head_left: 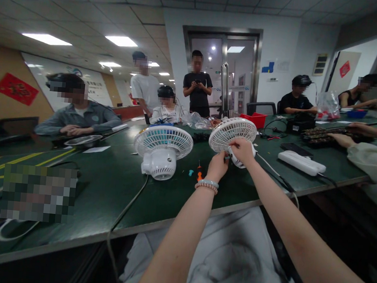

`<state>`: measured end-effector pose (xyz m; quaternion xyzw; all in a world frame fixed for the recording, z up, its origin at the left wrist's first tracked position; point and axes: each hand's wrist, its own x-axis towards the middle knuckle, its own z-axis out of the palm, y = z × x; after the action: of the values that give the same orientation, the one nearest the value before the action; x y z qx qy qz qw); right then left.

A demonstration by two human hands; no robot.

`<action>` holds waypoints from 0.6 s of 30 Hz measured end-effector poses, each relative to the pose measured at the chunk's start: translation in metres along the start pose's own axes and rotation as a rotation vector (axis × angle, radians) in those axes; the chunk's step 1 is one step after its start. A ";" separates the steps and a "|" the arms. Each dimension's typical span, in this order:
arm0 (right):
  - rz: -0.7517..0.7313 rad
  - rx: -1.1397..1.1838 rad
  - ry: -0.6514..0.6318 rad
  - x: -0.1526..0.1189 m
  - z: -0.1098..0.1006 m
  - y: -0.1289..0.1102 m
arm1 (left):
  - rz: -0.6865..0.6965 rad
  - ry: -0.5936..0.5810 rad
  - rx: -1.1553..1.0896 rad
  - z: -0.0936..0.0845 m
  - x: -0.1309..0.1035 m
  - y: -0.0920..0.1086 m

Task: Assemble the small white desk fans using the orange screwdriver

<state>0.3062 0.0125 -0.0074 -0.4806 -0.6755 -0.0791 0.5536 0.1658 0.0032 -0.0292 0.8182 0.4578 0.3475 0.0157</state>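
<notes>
A small white fan [234, 130] lies face down on the green table, its round grille tilted and its cable trailing right. Both of my hands are at its motor housing. My right hand [243, 151] grips the housing from above, fingers bent. Just left of it, my left hand [217, 167] is closed in a pinch by the fan's side; what its fingertips hold is hidden. A second white fan [163, 150] rests to the left with nobody touching it. Near my left wrist lie an orange screwdriver [199, 173] and a small teal piece [191, 173].
A white power strip [301, 163] and a dark phone [296, 149] lie to the right. Behind are a red bin [255, 119] and plastic bags [197, 120]. Cables run over the table's front edge [181, 223]. Several people sit or stand around; a co-worker's hands [342, 139] are at the right.
</notes>
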 end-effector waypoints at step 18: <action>-0.016 -0.065 -0.054 0.002 -0.001 -0.003 | 0.036 0.033 -0.054 0.006 0.007 0.005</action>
<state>0.3050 0.0111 -0.0039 -0.4949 -0.6911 -0.0922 0.5186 0.1753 0.0073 -0.0282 0.8198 0.4335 0.3734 0.0238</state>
